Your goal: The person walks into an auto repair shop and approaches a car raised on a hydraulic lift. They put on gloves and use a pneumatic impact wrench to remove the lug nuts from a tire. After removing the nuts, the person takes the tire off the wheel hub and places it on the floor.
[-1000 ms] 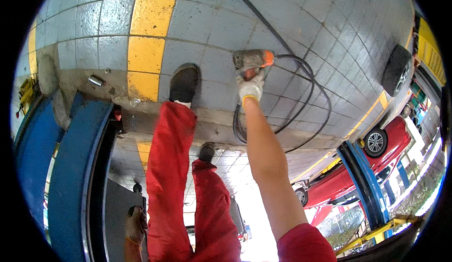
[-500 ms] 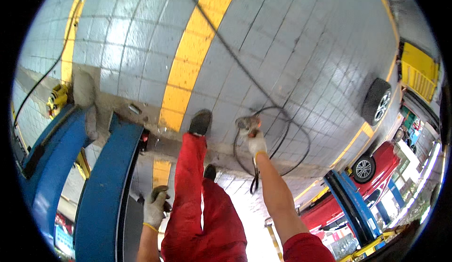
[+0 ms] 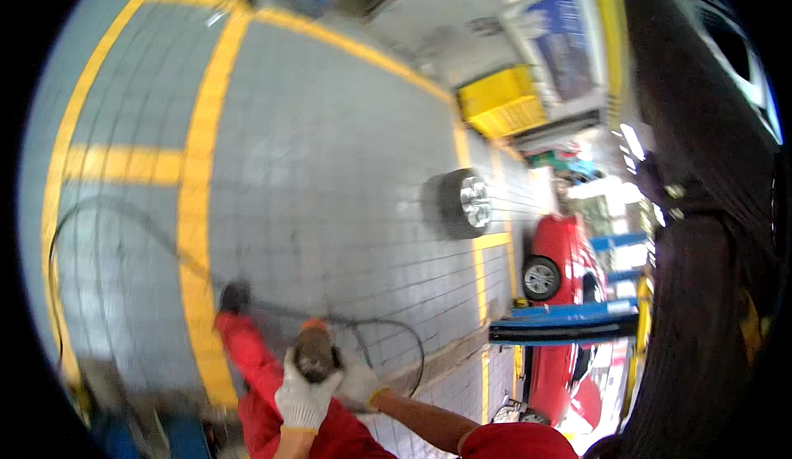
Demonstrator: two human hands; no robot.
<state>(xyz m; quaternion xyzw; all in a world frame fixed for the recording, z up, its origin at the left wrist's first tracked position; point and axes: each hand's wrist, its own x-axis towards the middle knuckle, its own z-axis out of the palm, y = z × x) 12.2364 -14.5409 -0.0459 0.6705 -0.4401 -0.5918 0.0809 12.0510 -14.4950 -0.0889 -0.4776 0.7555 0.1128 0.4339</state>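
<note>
Both gloved hands are at the tool [image 3: 314,356], which is held up over the floor [image 3: 330,187] near its lower edge, in front of the red trousers [image 3: 252,352], orange end pointing away; the left hand [image 3: 305,397] cups it from the near side, fingers closed around it; the right hand [image 3: 356,379] lies against its right side, fingers blurred and partly hidden, so I cannot tell how tightly they close; a dark hose [image 3: 421,356] loops on the floor to the right of the hands; a shoe [image 3: 234,296] is to the left of the tool, beside a yellow line [image 3: 202,170]; a wheel [image 3: 474,202] rests toward the floor's right edge; a yellow crate [image 3: 502,100] sits by the upper right corner; a red car [image 3: 565,244] and a blue post [image 3: 569,324] are past the right edge
</note>
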